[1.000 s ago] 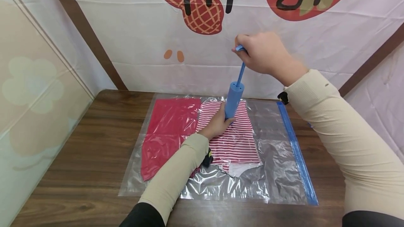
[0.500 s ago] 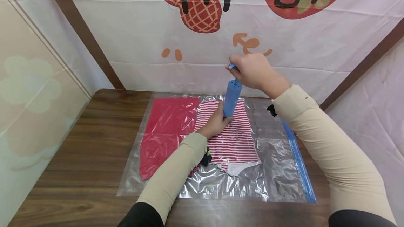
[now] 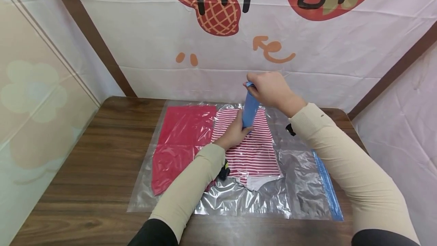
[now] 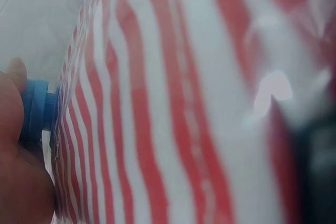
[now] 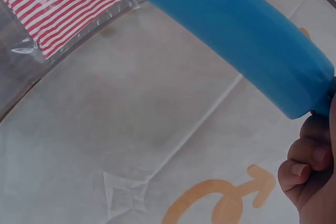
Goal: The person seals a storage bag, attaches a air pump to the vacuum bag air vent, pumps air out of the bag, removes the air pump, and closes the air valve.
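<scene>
A blue hand pump [image 3: 250, 111] stands slightly tilted over a clear plastic storage bag [image 3: 300, 196]. My left hand [image 3: 235, 133] grips the pump's lower end, down against the bag. My right hand [image 3: 271, 89] holds the handle at the top, right at the end of the barrel, with the rod hidden. Inside the bag lie a red garment [image 3: 184, 143] and a red-and-white striped garment [image 3: 254, 158]. The left wrist view shows the pump's blue tip [image 4: 37, 106] against the bag over the stripes. In the right wrist view, curled fingers [image 5: 299, 169] are at the barrel's end.
The bag lies flat on a brown wooden table [image 3: 78, 170], its blue zip edge [image 3: 327, 189] at the right, partly under my right sleeve. A printed white cloth [image 3: 146, 29] hangs behind the table, with more cloth at both sides.
My right hand has come down, pushing the handle from high above the barrel to its top, so the rod no longer shows. The left hand keeps its place at the pump's base.
</scene>
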A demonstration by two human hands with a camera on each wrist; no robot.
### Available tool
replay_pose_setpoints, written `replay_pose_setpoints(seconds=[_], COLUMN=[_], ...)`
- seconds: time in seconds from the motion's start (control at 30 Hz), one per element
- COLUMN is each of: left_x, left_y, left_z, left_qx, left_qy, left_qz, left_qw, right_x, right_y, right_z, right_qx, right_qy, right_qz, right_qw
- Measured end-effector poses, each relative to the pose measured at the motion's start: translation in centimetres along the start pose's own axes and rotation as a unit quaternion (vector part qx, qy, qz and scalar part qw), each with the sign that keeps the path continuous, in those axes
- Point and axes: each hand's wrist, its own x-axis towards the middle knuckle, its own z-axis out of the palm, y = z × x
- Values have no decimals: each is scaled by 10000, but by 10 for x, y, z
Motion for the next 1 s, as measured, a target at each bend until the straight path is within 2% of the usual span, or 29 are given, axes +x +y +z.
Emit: replay_pose_setpoints(seconds=[0.53, 1.0], left_x=[2, 2], left_y=[-2, -2], left_z=[1, 1], left_qx=[151, 98], left_qy=[-66, -99], left_qz=[-30, -101], left_qw=[9999, 9999], right_x=[-2, 2], right_y=[6, 8], right_z=[8, -4], right_qx=[224, 16], right_qy=[399, -144], right_qz=[-110, -96], right_qw=[9989, 9998])
